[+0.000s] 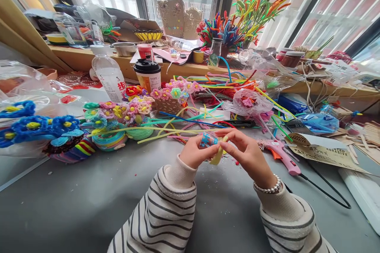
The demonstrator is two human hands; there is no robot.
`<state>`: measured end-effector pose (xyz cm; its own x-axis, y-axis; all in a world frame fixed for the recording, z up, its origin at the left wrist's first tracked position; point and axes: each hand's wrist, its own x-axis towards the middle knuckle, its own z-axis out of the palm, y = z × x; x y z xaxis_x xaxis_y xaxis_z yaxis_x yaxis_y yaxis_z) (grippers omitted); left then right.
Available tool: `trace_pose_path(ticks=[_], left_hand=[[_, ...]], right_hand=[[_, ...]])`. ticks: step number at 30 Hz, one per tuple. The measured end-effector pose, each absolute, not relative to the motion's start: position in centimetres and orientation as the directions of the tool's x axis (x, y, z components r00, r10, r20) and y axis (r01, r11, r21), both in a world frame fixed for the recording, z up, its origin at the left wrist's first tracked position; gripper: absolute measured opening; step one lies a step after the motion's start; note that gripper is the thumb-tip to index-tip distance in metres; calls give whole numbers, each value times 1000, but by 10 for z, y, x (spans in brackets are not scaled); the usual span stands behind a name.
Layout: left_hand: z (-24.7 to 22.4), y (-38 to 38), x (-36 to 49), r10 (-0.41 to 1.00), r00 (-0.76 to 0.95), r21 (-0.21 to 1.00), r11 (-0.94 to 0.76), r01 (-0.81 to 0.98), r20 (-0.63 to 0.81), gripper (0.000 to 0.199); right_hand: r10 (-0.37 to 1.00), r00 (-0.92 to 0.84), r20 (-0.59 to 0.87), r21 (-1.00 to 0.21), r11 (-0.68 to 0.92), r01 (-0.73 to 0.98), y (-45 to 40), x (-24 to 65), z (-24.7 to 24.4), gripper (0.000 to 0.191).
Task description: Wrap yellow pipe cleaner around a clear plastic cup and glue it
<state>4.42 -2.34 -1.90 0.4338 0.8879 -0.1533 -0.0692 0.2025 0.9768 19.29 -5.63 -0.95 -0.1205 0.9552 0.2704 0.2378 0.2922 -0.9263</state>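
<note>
My left hand [192, 152] is closed around a small clear plastic cup [208, 140] with blue print, tilted on its side. A pale yellow band of pipe cleaner [217, 157] lies around one end of the cup. From the other side, the thumb and fingers of my right hand [251, 153] pinch at this yellow band. Both hands meet just above the grey table [166, 213]. My fingers partly hide the cup and the band. Beyond them lie loose pale yellow pipe cleaners [148, 129].
Left stand pipe-cleaner flower pots, one with blue flowers [38, 126]. A water bottle [107, 73] and lidded drink cup [147, 74] stand behind them. Right lie a corded pink glue gun [283, 158] and sandpaper [323, 152]. The crowded windowsill [178, 67] runs along the back.
</note>
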Motion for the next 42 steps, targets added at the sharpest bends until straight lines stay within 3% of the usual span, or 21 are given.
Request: trace_pose_path(ticks=[8, 15, 21, 24, 28, 31, 33, 35, 42], left_hand=[[-22, -22, 43, 875, 483, 988, 102, -115, -34, 39], [-17, -25, 42, 874, 486, 985, 58, -163, 29, 36], [-16, -25, 36, 823, 540, 985, -139, -104, 174, 26], [-16, -26, 35, 854, 464, 969, -238, -58, 237, 24], [-21, -25, 38, 913, 165, 927, -372, -38, 373, 39], [-26, -22, 44, 975, 54, 949, -198, -247, 217, 61], [-28, -21, 49, 972, 232, 903, 55, -427, 51, 63], [-29, -22, 54, 918, 397, 826, 234, -512, -14, 59], [-28, -28, 64, 906, 423, 775, 284, -565, -24, 42]], right_hand=[[985, -126, 115, -991, 122, 50, -59, 191, -6, 14], [985, -108, 138, -990, 135, -31, -58, 188, -11, 12], [978, -85, 190, -979, 182, -90, -60, 187, -14, 8], [974, -2, 226, -964, 223, -145, -60, 185, -16, 7], [950, 192, 247, -934, 285, -213, -59, 179, -19, 9], [923, 309, 229, -900, 322, -295, -58, 174, -19, 9], [917, 340, 208, -876, 329, -352, -58, 172, -18, 9], [915, 354, 194, -865, 330, -378, -58, 171, -18, 10], [895, 395, 208, -856, 362, -370, -56, 169, -22, 13]])
